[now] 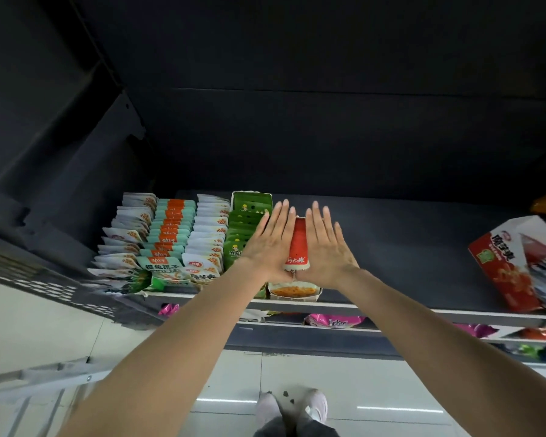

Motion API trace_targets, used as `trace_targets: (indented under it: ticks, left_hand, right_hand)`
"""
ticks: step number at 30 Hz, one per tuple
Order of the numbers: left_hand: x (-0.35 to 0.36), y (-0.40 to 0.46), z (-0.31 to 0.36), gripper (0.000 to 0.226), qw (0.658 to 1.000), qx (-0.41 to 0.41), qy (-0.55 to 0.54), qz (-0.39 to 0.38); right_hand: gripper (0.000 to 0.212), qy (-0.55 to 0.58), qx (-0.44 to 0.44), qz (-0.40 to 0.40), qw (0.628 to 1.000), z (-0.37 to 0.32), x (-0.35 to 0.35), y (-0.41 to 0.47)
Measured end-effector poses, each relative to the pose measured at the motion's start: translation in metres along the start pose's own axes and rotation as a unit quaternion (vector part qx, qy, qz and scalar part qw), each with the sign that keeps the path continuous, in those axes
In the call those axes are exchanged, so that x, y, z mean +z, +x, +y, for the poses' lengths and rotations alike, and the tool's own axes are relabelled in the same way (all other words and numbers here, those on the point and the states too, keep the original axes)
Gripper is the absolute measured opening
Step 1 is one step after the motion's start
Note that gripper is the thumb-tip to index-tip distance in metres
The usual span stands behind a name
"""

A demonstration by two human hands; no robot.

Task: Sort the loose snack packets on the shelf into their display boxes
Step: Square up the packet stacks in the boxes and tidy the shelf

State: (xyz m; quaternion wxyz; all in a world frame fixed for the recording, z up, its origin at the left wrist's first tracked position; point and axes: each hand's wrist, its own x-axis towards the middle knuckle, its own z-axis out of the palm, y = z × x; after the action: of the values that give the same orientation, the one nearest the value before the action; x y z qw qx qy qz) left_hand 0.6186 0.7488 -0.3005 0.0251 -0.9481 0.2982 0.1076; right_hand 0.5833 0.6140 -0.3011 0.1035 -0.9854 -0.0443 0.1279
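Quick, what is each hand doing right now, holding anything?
Left hand: open, fingers straight, pressing flat against the left side of the red packets.
Right hand: open, fingers straight, pressing flat against their right side.

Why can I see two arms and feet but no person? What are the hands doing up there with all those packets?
The camera sits on the person's head and looks forward and down, so you see only their own arms, and their feet on the floor far below. There is just this one picture.

In front of them is a dark shop shelf. On its left stand rows of snack packets and a green box of green packets. In the middle is a row of red packets in a box.

The left hand and the right hand are flat, with straight fingers, one on each side of the red packets. It looks as if they press the row together to tidy it, not grip it.

At the far right a red box stands tilted. More packets lie on the shelves below.
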Motion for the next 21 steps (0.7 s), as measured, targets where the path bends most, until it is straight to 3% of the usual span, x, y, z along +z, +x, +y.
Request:
trace_targets:
  ticks: [4,7,14,21]
  left_hand:
    - [-0.002,-0.008,0.007,0.114,0.999,-0.004,-0.045,0.019]
    - [-0.009,-0.014,0.017,0.092,0.995,0.009,-0.075,0.059]
    - [-0.041,0.009,0.094,0.049,0.977,0.042,-0.128,0.168]
    - [-0.054,0.049,0.225,0.034,0.972,0.056,-0.173,0.15]
  right_hand:
    - [0.108,0.141,-0.022,-0.041,0.989,0.009,-0.013,-0.01]
    - [0.087,0.245,-0.004,-0.004,0.97,0.021,-0.028,-0.021]
    - [0.045,0.277,0.078,0.136,0.948,0.091,-0.05,-0.073]
    - [0.041,0.184,0.171,0.199,0.947,0.211,-0.055,-0.147]
